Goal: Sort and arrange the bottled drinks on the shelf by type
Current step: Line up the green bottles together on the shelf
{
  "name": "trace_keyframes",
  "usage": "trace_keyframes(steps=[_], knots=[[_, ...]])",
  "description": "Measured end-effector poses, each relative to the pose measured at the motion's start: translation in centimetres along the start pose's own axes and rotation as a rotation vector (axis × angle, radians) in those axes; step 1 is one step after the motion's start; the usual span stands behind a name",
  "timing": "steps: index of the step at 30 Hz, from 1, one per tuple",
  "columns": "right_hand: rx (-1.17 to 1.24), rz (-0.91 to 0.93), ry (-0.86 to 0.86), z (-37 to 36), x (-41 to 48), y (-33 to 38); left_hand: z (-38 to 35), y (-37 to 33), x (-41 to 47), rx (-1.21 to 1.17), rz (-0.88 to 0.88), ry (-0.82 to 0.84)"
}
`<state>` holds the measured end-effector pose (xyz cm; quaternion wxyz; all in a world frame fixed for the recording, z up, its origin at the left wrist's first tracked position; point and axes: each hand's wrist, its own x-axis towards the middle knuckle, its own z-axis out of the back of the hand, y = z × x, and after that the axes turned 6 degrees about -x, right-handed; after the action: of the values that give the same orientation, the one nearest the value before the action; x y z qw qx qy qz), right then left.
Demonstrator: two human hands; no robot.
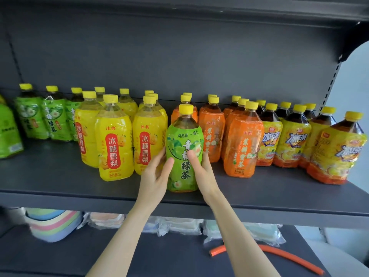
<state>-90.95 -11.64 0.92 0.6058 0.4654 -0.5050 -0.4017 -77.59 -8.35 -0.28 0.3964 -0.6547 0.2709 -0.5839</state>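
Note:
A green-labelled tea bottle (184, 148) with a yellow cap stands upright near the front of the dark shelf (60, 176), between the yellow and orange groups. My left hand (154, 176) holds its left side and my right hand (201, 172) its right side, thumbs on the label. More green bottles (43, 118) stand at the far left. Yellow pear-drink bottles (113, 140) fill the left middle. Orange-labelled bottles (242, 140) stand right of centre. Iced-tea bottles (291, 136) with dark liquid line the right end.
Another green bottle (9, 132) is cut off at the left edge. The shelf's back panel and an upper shelf (179, 9) close in above. On the lower shelf lie stacked pastel bowls (52, 224), plastic-wrapped packs (179, 226) and an orange hose (269, 254).

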Motion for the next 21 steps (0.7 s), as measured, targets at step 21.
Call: trace_keyframes(steps=[21], knots=[[-0.27,0.135,-0.163,-17.0,-0.2,2.7,16.6,-4.2,0.1,-0.11,0.02,-0.35]])
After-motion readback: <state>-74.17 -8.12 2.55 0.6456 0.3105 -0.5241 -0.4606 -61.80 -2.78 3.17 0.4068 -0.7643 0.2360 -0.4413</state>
